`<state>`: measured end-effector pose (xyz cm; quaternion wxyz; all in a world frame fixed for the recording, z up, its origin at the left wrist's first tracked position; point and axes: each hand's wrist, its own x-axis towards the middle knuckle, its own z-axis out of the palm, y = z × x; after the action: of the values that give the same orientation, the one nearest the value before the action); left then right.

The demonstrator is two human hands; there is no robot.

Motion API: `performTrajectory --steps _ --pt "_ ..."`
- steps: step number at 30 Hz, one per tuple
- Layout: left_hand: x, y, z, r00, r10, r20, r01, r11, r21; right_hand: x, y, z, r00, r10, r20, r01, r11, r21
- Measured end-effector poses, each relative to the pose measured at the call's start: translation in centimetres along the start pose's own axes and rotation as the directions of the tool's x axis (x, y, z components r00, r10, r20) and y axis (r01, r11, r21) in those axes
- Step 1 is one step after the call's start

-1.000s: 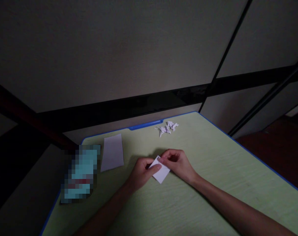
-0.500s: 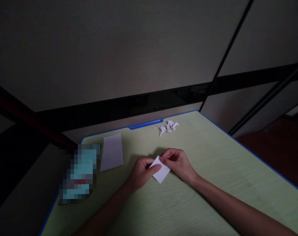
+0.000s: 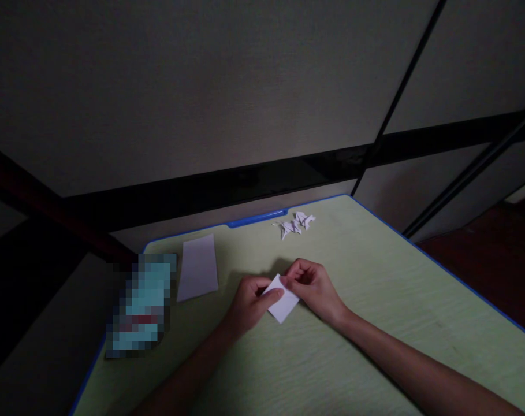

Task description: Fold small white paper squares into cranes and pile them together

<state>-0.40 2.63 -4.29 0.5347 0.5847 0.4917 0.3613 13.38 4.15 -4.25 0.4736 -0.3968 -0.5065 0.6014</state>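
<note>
A small folded square of white paper [image 3: 283, 306] is held between my two hands, one corner pointing toward me. My left hand [image 3: 252, 300] pinches its left side, the thumb lying flat across the face of the paper. At the upper right edge, my right hand [image 3: 311, 284] grips the paper between thumb and curled fingers. The fingers beneath the paper are hidden. Beyond my hands, several small folded white paper figures [image 3: 294, 225] lie close together near the table's far edge.
The pale green table [image 3: 392, 277] has a blue rim and a blue groove [image 3: 257, 219] at its far edge. White paper sheets [image 3: 198, 268] lie at the left, beside a blurred-out teal object [image 3: 143, 300]. A panelled wall or cabinet [image 3: 227, 104] stands right behind the table.
Both hands keep their grip on the folded paper. The paper's near corner has shifted very slightly left; otherwise almost nothing differs.
</note>
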Motion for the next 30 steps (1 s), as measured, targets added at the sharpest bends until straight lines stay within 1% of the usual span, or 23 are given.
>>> performTrajectory --steps 2,4,6,9,12,24,30 --pt "-0.02 0.0 -0.04 1.0 -0.005 0.009 0.005 1.0 -0.01 0.08 0.0 0.02 1.0 -0.018 0.016 0.018 1.0 0.022" --pt "-0.05 -0.02 -0.09 1.0 -0.014 0.014 0.015 0.999 -0.033 0.1 0.06 0.01 0.998 -0.025 0.058 0.024 1.0 0.016" --pt "-0.08 0.01 -0.15 1.0 -0.028 0.006 0.028 0.998 -0.064 0.07 0.17 -0.05 0.993 -0.028 0.115 0.033 0.999 -0.036" --pt "-0.13 0.22 -0.22 0.999 -0.046 0.009 0.047 0.993 -0.11 -0.06 0.31 -0.2 0.978 -0.035 0.205 0.07 0.983 -0.167" --pt "-0.17 0.5 -0.23 0.998 -0.057 0.016 0.058 0.991 -0.122 -0.18 0.3 -0.32 0.968 -0.02 0.252 0.078 0.971 -0.226" --pt "0.02 0.48 -0.05 0.998 -0.062 -0.001 0.061 0.995 -0.082 -0.36 0.61 -0.54 0.968 0.055 0.245 -0.013 0.985 -0.171" --pt "0.05 0.41 -0.11 0.999 -0.047 0.005 0.047 0.995 -0.088 -0.33 0.49 -0.55 0.964 0.069 0.258 -0.027 0.986 -0.162"
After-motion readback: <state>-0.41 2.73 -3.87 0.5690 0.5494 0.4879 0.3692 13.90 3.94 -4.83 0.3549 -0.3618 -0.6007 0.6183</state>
